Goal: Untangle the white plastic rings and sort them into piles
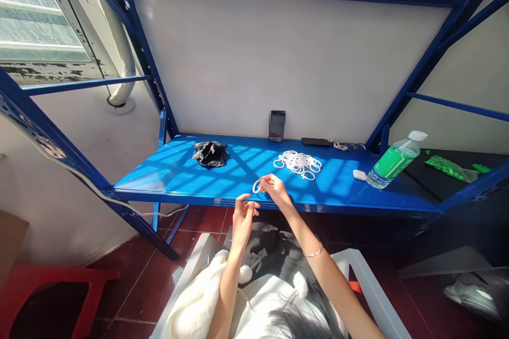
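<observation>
My right hand pinches a small white ring over the front edge of the blue shelf. Just below and left of it, my left hand is raised with its fingers bent and apart, and I see nothing in it. The ring hangs from my right fingertips, apart from the left hand. Beyond my hands lies a loose pile of white rings on the shelf. To the left on the same surface sits a crumpled black plastic bag.
A phone-like dark block stands against the wall, beside a flat black object and a cable. Rightward are a white case, a tilted-looking water bottle and a green packet. Blue posts frame the shelf.
</observation>
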`<state>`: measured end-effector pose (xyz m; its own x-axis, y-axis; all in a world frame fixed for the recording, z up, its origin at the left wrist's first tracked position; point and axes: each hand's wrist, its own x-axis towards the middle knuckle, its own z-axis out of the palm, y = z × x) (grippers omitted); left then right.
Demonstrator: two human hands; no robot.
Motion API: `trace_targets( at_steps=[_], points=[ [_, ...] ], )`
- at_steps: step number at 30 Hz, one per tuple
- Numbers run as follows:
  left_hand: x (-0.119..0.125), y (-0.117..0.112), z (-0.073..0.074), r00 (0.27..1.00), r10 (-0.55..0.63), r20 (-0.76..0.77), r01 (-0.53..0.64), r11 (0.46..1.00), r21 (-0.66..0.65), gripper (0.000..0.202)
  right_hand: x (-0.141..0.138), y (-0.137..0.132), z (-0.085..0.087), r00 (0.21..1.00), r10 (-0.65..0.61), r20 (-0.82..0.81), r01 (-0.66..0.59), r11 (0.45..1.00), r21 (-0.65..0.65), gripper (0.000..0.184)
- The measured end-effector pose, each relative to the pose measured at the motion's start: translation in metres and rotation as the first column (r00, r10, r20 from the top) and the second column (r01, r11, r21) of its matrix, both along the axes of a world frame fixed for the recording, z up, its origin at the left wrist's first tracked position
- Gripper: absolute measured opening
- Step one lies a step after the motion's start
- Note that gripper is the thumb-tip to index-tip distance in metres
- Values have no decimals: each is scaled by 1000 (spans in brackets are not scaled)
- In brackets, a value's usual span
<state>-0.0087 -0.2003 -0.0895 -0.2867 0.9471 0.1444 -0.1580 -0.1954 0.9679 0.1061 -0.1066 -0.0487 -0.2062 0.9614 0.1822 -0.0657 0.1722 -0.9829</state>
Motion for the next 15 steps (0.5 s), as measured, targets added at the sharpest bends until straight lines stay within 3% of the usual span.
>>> trace_targets(
  at_steps=[3, 6, 11, 13, 15],
  points=[
    [-1, 2, -3, 1000, -24, -9, 24, 1000, -2, 40, -15, 34, 6, 973, 1, 230, -31, 991, 127, 22],
    [1, 2, -2, 996, -70, -62, 70, 998, 1, 38, -27, 56, 10, 873, -72, 482, -57, 967, 249, 14],
    [4, 1, 1, 983, -98, -153, 98, 995, -6, 37, -28, 58, 21, 818, -108, 565, -93, 945, 315, 17],
    [4, 1, 1, 977, -91, -194, 93, 996, 2, 35, -21, 48, 41, 815, -101, 571, -120, 934, 337, 15],
    [3, 0, 2, 971, -78, -224, 82, 997, 11, 33, -8, 36, 75, 841, -91, 533, -147, 910, 388, 17]
  ],
)
